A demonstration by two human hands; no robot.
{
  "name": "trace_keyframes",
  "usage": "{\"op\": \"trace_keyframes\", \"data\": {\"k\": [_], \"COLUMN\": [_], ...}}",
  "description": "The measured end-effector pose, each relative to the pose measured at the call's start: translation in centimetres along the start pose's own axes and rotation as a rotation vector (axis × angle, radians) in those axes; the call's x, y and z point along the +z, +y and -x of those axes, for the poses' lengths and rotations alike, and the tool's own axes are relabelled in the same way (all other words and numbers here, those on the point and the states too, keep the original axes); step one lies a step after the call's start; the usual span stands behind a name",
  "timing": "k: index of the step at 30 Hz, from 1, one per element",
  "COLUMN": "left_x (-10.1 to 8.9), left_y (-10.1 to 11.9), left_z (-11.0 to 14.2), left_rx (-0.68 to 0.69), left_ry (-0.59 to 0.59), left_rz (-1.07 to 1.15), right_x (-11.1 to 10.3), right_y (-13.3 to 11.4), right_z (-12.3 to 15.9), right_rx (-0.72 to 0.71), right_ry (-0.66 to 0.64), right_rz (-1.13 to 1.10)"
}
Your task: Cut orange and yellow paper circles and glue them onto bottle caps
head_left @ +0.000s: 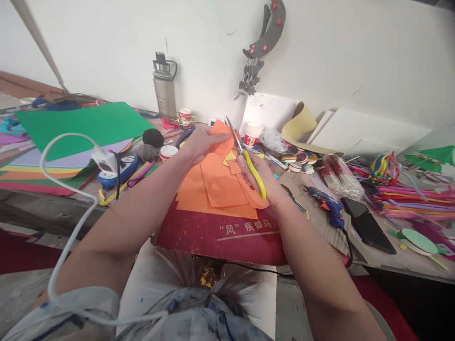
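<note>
My left hand (201, 143) pinches a piece of orange paper (221, 138) with a rounded edge, thumb on its near face. In my right hand (256, 171) is a pair of scissors (253, 171) with yellow handles. Their blades point up and away, close by the right edge of the orange piece; whether they touch it I cannot tell. Below both hands, orange sheets and cut pieces (220, 189) lie overlapped on a dark red board (199, 237) with printed characters. A small yellow scrap (228, 158) shows among them.
On the left lie a green sheet (88, 125) and a white charger with its cable (104, 160). A bottle (164, 90) stands by the wall. To the right are a paper cup (253, 134), a blue glue gun (330, 206), a black phone (368, 225) and pipe cleaners (412, 201).
</note>
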State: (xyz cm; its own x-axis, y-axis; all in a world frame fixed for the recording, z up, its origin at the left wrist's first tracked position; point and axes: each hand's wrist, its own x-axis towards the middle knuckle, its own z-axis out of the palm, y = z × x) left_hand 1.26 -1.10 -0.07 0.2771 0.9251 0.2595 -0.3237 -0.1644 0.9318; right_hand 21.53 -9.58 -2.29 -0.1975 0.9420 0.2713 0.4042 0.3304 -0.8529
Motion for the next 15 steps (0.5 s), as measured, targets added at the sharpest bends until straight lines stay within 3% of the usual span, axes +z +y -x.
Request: {"op": "trace_keyframes", "data": {"k": [15], "left_x": [-0.51], "left_y": [0.56], "left_z": [0.06], "left_rx": [-0.043], "left_ry": [0.020], "left_rz": [-0.015], "right_x": [0.13], "right_y": [-0.12], "right_z": [0.04], "right_rx": [-0.012], "right_ry": [0.008], "right_rz": [0.034]}}
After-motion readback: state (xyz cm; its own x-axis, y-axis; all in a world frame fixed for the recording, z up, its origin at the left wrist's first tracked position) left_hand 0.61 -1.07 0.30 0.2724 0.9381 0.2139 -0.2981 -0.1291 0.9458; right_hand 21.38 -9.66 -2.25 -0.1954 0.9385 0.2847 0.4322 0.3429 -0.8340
